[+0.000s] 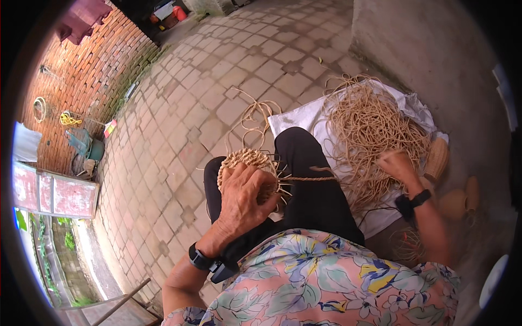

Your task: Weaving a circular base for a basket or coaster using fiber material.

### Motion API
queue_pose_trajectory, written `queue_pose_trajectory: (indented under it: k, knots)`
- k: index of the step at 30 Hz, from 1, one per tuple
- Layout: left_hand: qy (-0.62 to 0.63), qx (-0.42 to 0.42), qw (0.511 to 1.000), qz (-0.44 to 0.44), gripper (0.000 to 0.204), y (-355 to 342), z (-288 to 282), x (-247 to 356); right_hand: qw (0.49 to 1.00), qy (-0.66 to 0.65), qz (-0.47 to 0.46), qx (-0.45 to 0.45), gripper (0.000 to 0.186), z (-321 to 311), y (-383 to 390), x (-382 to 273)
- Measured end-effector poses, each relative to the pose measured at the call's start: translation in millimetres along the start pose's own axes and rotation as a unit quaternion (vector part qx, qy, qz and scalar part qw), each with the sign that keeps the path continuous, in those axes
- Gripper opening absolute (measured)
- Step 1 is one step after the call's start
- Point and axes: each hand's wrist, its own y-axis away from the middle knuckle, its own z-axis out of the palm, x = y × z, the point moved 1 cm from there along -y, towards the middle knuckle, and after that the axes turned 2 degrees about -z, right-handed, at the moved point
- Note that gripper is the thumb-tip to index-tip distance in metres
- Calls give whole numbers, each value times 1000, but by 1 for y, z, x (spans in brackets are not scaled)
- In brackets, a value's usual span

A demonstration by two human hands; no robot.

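A small round piece of basketwork (243, 157), woven from tan twisted cord, rests on my lap with loose strand ends sticking out around its side. My left hand (246, 194) is closed over it, fingers spread across the weave and thumb at the near right side. One cord (310, 179) runs from the piece to the right across my dark trousers. Out to the right, above a large tangled heap of the same cord (375, 127), my right hand (397, 164) is curled and blurred by motion. Whether a strand is in its fingers is hidden.
The heap lies on a white sheet (285, 120). Several tan woven forms (437, 157) stand at the right by a grey wall (435, 60). Loose cord loops (255, 114) lie on the paving (179, 125) ahead. A brick wall (87, 70) is at far left.
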Motion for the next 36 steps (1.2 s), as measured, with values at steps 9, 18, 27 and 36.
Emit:
queue_pose_trajectory:
  k: [9,18,27,36]
  knots:
    - [3,-6,1000,-7,33,-2,0,0,926,-207,-296,114,19,-41,-61,-226]
    - [69,29,996,-43,15,-9,-2,-1,788,-560,-198,-165,22,-85,-97,-244]
    - [2,55,998,-35,11,-17,6,-3,915,-176,-265,247,30,-103,-73,-253]
    - [39,141,983,-113,15,0,4,-7,821,-567,52,35,26,-66,-69,-146]
